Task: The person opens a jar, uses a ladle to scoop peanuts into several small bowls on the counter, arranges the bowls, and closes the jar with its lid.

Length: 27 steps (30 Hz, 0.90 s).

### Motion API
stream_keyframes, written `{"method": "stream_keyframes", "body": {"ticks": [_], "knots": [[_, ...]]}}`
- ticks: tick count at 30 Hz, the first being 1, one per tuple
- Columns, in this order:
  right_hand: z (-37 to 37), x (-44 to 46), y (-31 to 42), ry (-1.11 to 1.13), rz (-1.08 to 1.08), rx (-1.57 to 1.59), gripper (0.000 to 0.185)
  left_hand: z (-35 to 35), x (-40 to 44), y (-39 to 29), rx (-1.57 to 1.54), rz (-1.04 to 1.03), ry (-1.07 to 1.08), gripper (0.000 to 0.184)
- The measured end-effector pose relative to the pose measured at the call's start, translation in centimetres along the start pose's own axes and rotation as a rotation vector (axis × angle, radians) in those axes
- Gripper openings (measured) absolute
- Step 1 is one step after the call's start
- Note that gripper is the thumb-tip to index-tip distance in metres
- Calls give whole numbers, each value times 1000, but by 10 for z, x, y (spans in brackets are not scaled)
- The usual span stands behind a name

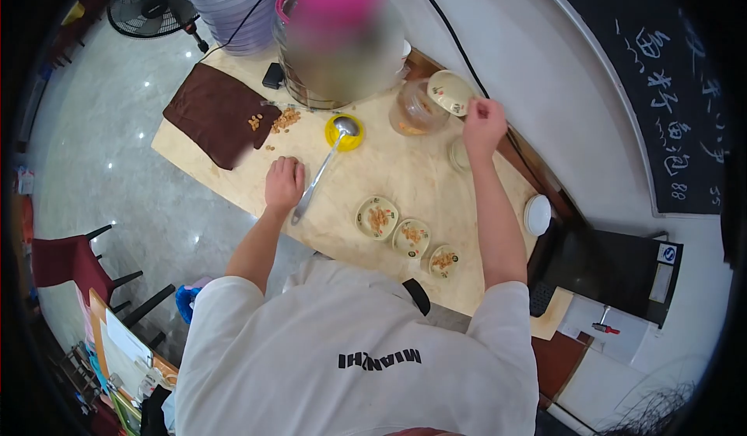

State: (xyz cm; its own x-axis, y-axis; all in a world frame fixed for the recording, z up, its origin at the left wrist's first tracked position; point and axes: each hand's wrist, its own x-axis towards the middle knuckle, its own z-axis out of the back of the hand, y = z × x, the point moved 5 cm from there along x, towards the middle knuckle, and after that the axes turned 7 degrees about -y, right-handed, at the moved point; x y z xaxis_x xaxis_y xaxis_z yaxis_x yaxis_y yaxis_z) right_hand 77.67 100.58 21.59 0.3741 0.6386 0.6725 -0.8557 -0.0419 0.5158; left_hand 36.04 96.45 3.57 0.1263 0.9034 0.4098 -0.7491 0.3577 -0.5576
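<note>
My right hand (485, 119) pinches the rim of a small patterned bowl (450, 92), tilted beside the mouth of a clear plastic jar (414, 111). Some orange-brown pieces show at the jar's bottom. On the tabletop rests my left hand (285, 182), its fingers curled together with nothing visible in them. Close to it lies a metal ladle (317, 178), its head on a round yellow lid (357, 135). Three bowls with small orange-brown pieces stand in a slanting row: one bowl (377, 218), a second bowl (411, 238) and a third bowl (444, 261).
A brown cloth (214, 117) with loose pieces lies at the table's left. Behind stand a large clear container (334, 70) with a pink lid and stacked clear tubs (233, 8). A white lid (538, 215) sits at the right edge. A black cable runs along the wall.
</note>
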Motion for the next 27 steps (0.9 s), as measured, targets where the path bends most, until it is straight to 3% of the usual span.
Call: {"method": "stream_keyframes", "body": {"ticks": [1,2,4,8,12,19,21,22,24,26,27], "knots": [[6,-7,-29,-120,-291,63,11,0,1,0,-4,7,4,14],[9,-12,-44,-117,-289,61,11,0,2,0,-6,11,4,14],[19,-49,-106,-261,-889,572,19,1,1,2,-8,17,10,14],[39,-124,-187,-187,-1111,443,20,2,1,1,-23,19,-5,14],[49,-154,-200,-214,-1220,237,22,0,0,3,1,19,10,15],[29,-167,-204,-215,-1205,176,27,1,0,1,5,12,7,15],[28,-182,-217,-219,-1109,-166,31,1,1,0,-2,-1,12,15],[31,-185,-200,-213,-1112,-173,31,1,0,0,-8,-9,13,15],[29,-187,-138,19,-692,-229,39,-1,-1,2,0,2,11,15],[8,-216,-89,483,-636,112,39,-2,0,4,14,16,4,15],[8,-215,-49,653,-384,102,38,-2,0,3,9,12,-5,15]]}}
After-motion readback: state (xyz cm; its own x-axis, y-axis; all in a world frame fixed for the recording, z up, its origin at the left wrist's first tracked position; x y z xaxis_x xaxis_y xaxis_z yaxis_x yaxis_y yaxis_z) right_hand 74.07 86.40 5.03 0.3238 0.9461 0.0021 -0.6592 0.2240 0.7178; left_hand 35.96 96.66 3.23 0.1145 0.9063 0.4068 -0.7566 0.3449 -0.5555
